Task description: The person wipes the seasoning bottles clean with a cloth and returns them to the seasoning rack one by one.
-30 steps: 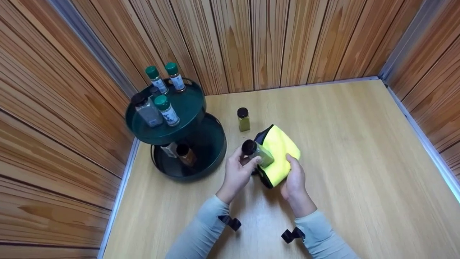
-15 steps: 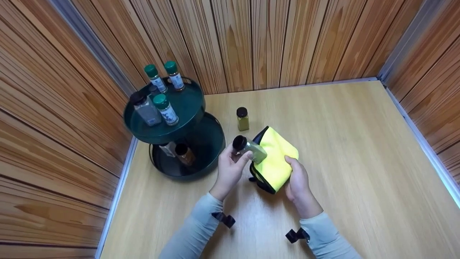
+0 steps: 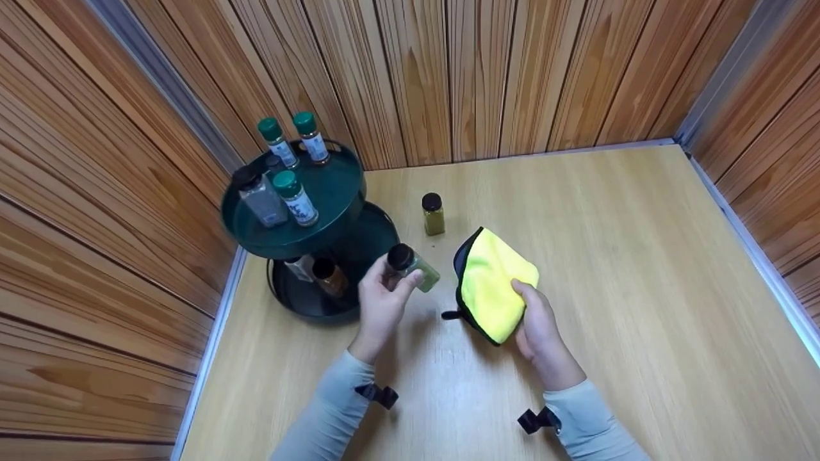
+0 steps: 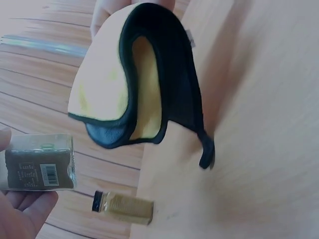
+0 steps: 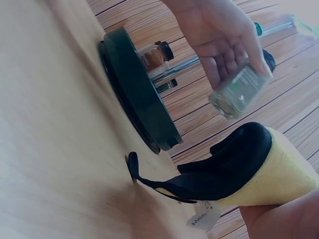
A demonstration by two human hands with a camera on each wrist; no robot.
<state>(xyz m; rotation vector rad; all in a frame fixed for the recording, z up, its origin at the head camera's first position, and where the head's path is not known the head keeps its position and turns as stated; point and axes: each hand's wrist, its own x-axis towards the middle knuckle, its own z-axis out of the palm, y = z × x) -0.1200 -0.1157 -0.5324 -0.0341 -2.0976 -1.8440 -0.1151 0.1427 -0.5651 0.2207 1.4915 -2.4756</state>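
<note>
Held jar (image 4: 40, 158): barcode (image 4: 49, 175), small print beside it, unreadable; cloth (image 3: 496, 282): white tag (image 5: 204, 215), dark lettering, not surely legible; green-capped jars (image 3: 301, 208): printed labels, too small to read

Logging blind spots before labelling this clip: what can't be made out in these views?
Head view: most fingers of the right hand, hidden behind the yellow cloth.
Head view: the back of the lower tier, covered by the upper tier.
Left wrist view: one end of the held jar, cut off by the left edge; its fine print, too small.
Right wrist view: wording on the cloth's white label, too blurred.
</note>
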